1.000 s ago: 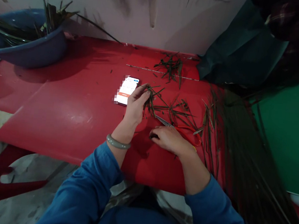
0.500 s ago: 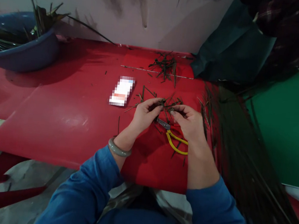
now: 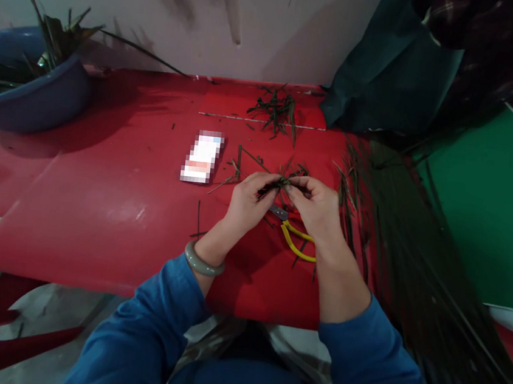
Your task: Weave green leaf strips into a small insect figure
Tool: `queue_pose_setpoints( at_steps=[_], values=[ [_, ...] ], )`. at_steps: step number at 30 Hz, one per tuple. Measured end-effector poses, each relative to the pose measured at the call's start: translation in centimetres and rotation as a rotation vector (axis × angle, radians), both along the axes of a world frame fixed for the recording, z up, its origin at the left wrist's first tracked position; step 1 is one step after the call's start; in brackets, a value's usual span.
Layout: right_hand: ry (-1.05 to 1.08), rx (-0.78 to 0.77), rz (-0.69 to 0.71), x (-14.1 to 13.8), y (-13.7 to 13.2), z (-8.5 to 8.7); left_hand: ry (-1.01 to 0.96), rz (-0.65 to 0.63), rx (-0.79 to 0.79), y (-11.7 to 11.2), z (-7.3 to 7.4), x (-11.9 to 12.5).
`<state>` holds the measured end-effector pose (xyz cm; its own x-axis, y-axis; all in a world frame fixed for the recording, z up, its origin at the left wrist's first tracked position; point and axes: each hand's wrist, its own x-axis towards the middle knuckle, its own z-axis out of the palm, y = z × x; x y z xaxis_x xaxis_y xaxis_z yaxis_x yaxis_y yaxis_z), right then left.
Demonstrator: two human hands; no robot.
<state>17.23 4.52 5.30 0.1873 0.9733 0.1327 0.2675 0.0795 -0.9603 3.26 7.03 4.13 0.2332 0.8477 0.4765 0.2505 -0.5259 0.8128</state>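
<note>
Between my fingertips is a small dark green piece of knotted or woven leaf strips (image 3: 282,182), with thin ends sticking out. My left hand (image 3: 250,200) pinches its left side, a bangle on the wrist. From the right, the thumb and forefinger of my right hand (image 3: 317,204) close on the same piece. Exactly how the strips cross is too small to make out. Yellow-handled pliers or cutters (image 3: 295,240) lie on the red table just below the hands, their handle ends partly hidden by my right wrist. Loose leaf scraps surround the fingers.
A pile of dark leaf pieces (image 3: 274,111) lies near the wall. A lit phone (image 3: 202,157) rests left of my hands. At far left stands a blue basin (image 3: 71,96) holding leaves. Long leaf strips (image 3: 416,245) spread along the right, beside a green board (image 3: 477,221).
My hands have come closer together, the fingertips now nearly meeting at the leaf piece. The whole view has shifted slightly, with the table things appearing a little further left.
</note>
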Motion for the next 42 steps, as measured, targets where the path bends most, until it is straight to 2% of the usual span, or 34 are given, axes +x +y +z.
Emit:
queue_pose_setpoints(
  at_steps=[4,11,14,17,21,25,31,34,37,39,42],
  values=[
    [-0.045,0.0,-0.015,0.1,0.0,0.0,0.051,-0.009,0.031,0.0,0.1,-0.1],
    [-0.119,0.017,-0.056,0.0,0.0,0.0,-0.009,-0.016,-0.056,-0.2,0.0,0.2],
    [-0.108,0.019,-0.056,-0.2,-0.1,0.1,-0.103,-0.027,-0.172,-0.2,0.0,0.4],
    [-0.031,-0.001,-0.049,-0.1,0.0,0.3,-0.275,-0.076,-0.37,-0.1,0.0,0.6],
    [0.06,-0.008,-0.105,0.4,0.3,0.3,-0.504,-0.107,-0.6,0.2,0.1,0.5],
    [0.097,0.01,-0.13,0.9,0.6,0.0,-0.617,-0.085,-0.68,0.5,0.3,0.3],
    [0.149,0.031,-0.093,1.2,0.5,0.1,-0.61,-0.159,-0.774,0.4,0.4,0.3],
    [0.105,0.028,-0.082,1.5,0.6,0.0,-0.613,-0.183,-0.819,0.3,0.3,0.3],
    [0.027,0.045,-0.128,2.2,1.1,-0.7,-0.647,-0.151,-0.823,0.6,0.3,0.0],
    [-0.103,0.036,-0.123,2.7,1.6,-1.6,-0.694,-0.114,-0.812,0.8,0.4,-0.3],
    [-0.412,-0.047,0.012,2.9,2.2,-2.7,-0.77,-0.054,-0.793,1.2,0.7,-0.6]
  ],
)
